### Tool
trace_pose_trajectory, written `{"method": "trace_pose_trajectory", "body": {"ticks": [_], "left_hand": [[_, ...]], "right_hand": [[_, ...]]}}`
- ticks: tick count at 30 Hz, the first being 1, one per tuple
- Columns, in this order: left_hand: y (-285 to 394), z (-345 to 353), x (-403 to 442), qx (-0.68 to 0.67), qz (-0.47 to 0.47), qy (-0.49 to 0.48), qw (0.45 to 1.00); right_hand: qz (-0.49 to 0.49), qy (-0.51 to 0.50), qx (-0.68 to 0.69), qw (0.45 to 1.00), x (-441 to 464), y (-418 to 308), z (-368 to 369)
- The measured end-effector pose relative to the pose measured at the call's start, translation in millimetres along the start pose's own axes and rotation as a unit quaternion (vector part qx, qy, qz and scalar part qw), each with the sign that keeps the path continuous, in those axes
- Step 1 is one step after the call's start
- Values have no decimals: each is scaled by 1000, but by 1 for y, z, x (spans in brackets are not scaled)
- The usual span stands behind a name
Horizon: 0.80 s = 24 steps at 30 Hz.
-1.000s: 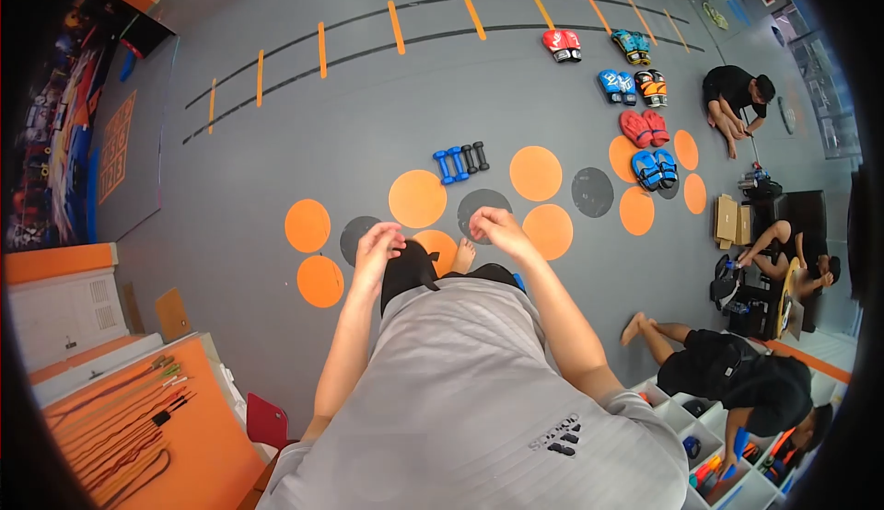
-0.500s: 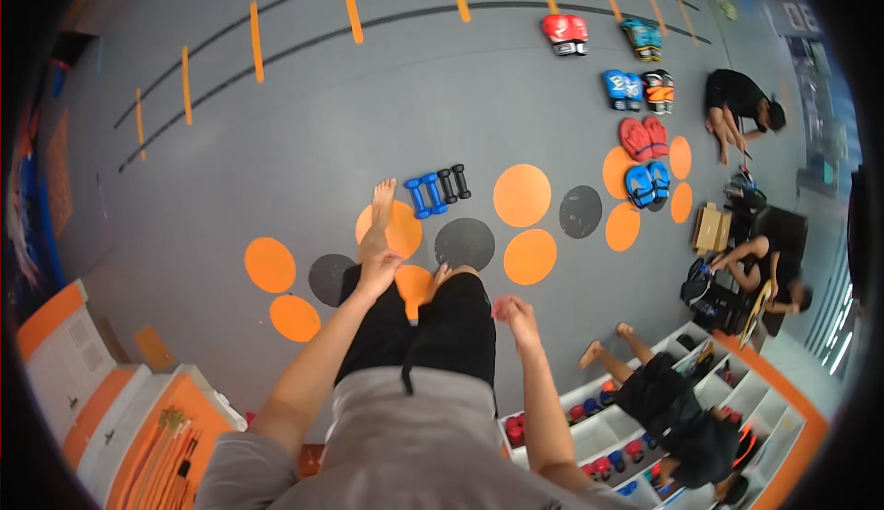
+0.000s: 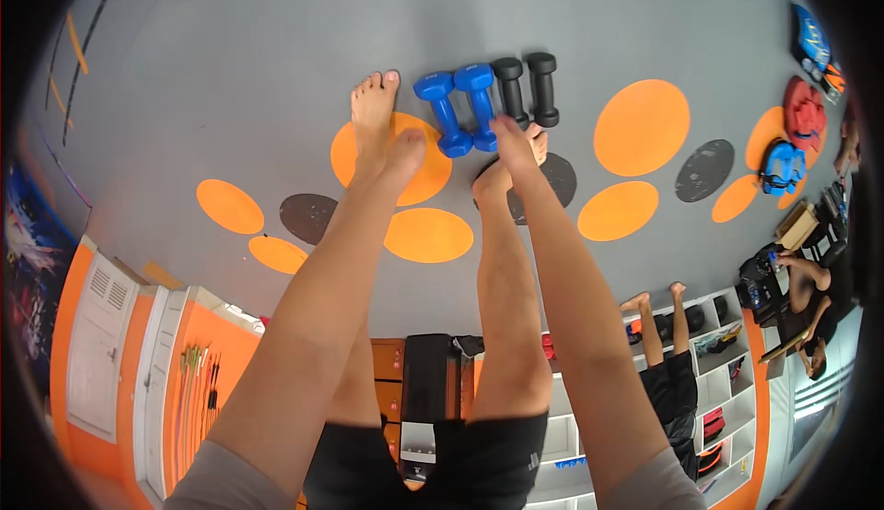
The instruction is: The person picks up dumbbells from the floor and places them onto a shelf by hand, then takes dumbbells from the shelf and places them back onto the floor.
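Observation:
Two blue dumbbells (image 3: pixel 445 114) lie side by side on the grey floor, just ahead of my bare feet. Two smaller black dumbbells (image 3: pixel 543 91) sit immediately to their right. My left hand (image 3: pixel 406 157) is stretched down to the left of the blue pair, apart from them, over an orange floor circle. Its fingers are foreshortened and mostly hidden. Reaching lower right of the blue pair, my right hand (image 3: pixel 516 144) overlaps the edge of the nearer one in view. Whether it touches that dumbbell I cannot tell, as its fingers are hidden.
Orange circles (image 3: pixel 642 128) and dark circles mark the floor. At the right lie red pads (image 3: pixel 804 116) and blue pads (image 3: pixel 782 167). Behind me stands a white shelf unit (image 3: pixel 717 390) with a person beside it. Another person sits at the far right near a cardboard box (image 3: pixel 797 225).
I have bent forward, and the dumbbells now appear larger and closer. Both hands have moved from beside my thighs down toward them. Most of the floor ladder has left the view.

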<state>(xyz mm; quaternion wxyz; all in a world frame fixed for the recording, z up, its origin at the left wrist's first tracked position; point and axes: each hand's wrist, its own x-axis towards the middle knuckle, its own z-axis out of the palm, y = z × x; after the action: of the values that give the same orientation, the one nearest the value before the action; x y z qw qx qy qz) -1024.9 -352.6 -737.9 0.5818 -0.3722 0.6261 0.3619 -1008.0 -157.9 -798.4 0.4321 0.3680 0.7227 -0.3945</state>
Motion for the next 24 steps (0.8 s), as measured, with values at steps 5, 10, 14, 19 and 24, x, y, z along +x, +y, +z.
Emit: {"method": "trace_pose_trajectory", "body": {"ticks": [5,10,14,19,24], "left_hand": [[48,7,17,-181,-15,-16,983],[95,35,1,-358,17,3,933],[96,26,-55,-474,68,8,878],[24,48,-117,-409,46,6,911],[15,2,-410,-314,92,-177,928]], "right_hand": [[56,45,23,997,66,-6,46],[33,140,39,989,69,-5,59],[87,-50,114,988,39,3,30],[73,-96,333,935,-124,-2,-24],[57,-204,364,907,-397,-38,-160]]}}
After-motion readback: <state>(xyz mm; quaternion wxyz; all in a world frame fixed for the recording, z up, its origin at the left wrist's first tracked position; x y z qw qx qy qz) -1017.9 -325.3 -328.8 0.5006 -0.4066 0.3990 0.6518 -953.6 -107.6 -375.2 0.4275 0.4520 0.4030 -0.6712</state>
